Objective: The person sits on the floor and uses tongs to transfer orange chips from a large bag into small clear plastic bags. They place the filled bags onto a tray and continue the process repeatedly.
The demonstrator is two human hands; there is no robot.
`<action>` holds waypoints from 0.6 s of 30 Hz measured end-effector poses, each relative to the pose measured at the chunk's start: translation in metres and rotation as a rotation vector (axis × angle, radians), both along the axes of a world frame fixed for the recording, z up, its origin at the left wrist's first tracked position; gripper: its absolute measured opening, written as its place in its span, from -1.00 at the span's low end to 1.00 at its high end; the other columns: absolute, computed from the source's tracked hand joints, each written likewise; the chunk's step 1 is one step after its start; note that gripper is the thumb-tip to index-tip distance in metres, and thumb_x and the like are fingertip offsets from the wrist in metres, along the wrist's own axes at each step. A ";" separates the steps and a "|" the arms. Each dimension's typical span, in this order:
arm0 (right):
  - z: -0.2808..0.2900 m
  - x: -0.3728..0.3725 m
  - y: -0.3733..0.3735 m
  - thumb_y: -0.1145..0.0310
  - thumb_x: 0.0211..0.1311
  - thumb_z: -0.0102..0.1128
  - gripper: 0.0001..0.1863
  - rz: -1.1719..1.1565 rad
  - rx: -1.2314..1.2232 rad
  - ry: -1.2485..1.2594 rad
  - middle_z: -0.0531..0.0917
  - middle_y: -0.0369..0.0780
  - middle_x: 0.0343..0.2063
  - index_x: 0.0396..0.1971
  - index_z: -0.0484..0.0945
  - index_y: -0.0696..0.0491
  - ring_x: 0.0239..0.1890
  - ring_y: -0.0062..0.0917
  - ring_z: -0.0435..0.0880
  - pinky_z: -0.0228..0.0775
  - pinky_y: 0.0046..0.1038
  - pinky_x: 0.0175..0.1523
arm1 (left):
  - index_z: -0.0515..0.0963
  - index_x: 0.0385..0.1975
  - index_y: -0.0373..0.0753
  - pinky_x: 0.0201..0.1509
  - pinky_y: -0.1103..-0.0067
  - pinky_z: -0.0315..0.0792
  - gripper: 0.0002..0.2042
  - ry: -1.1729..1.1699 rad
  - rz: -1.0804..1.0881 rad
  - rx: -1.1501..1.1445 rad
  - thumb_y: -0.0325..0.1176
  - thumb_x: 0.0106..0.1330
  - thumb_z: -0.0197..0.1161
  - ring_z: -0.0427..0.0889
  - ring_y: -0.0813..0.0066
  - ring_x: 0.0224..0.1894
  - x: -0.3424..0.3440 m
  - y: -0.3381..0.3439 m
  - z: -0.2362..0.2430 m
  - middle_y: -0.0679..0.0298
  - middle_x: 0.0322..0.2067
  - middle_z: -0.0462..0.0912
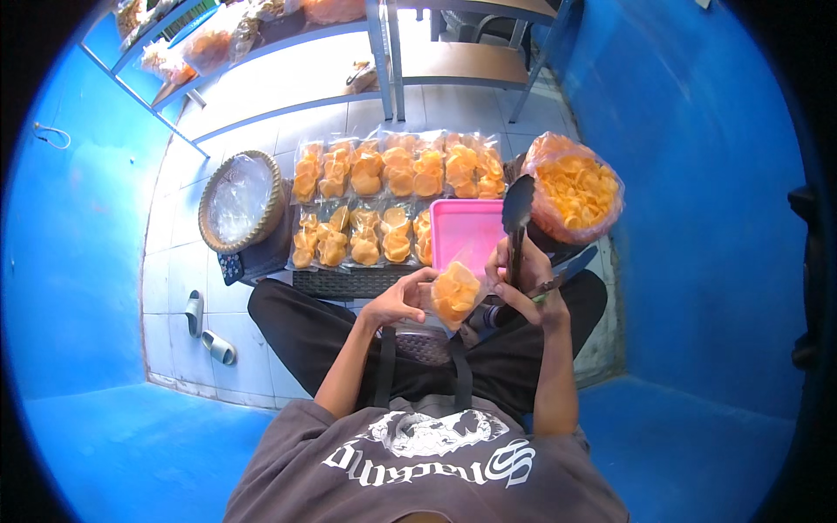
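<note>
My left hand (399, 299) is at the side of a small clear bag of orange crackers (454, 295), fingertips at its edge, apparently holding it. My right hand (523, 275) grips black tongs (516, 213), held upright beside that bag. Just beyond is a pink tray (455, 222). Two rows of filled cracker bags (366, 174) lie behind the tray and to its left. At the right sits a large open plastic bag (571, 192) full of orange crackers.
A round woven basket (237, 202) lined with plastic is at the left, near sandals (218, 347) on the tiled floor (179, 288). Metal-framed shelves (458, 65) with bags (209, 44) stand ahead. Blue walls (697, 261) rise on both sides. My crossed legs (296, 322) flank my hands.
</note>
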State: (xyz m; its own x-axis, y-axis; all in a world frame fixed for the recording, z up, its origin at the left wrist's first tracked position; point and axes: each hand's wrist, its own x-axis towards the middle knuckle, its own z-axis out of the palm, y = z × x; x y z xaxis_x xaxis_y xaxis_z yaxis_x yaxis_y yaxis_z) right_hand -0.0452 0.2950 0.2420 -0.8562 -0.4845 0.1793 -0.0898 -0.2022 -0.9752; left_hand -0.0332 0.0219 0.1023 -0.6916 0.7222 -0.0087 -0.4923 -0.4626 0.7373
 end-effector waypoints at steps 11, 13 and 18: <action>-0.002 -0.013 0.041 0.59 0.17 0.21 -0.56 -0.117 -0.198 0.041 0.56 -0.07 -0.01 0.04 0.30 0.09 -0.28 -0.67 0.49 0.38 -0.66 -0.18 | 0.55 0.15 -0.30 0.22 0.46 0.55 -0.47 0.509 0.114 -0.479 -0.44 0.16 0.57 0.68 0.49 0.08 -0.050 0.048 0.055 0.25 0.03 0.71; -0.017 -0.010 0.060 0.58 0.19 0.18 -0.56 -0.249 -0.361 -0.045 0.54 0.00 0.06 0.05 0.28 0.06 -0.31 -0.67 0.49 0.35 -0.73 -0.28 | 0.55 0.15 -0.30 0.23 0.47 0.54 -0.49 0.596 0.216 -0.517 -0.46 0.18 0.55 0.69 0.48 0.08 -0.061 0.055 0.051 0.26 0.01 0.71; -0.079 -0.004 0.092 0.51 0.17 0.19 -0.52 -0.434 -0.634 -0.055 0.48 0.00 0.07 0.08 0.26 0.06 -0.43 -0.58 0.42 0.25 -0.67 -0.42 | 0.54 0.16 -0.31 0.22 0.50 0.57 -0.53 0.519 0.294 -0.572 -0.50 0.24 0.49 0.69 0.47 0.10 -0.093 0.072 0.029 0.25 -0.01 0.72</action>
State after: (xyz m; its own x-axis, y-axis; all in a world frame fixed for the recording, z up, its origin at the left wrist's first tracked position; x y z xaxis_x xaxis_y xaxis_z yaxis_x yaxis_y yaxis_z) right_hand -0.0492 0.3867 0.1632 -0.9619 0.0779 0.2619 -0.2431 -0.6815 -0.6903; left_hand -0.1259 0.0938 0.1317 -0.8689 0.4922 0.0520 0.0580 -0.0032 0.9983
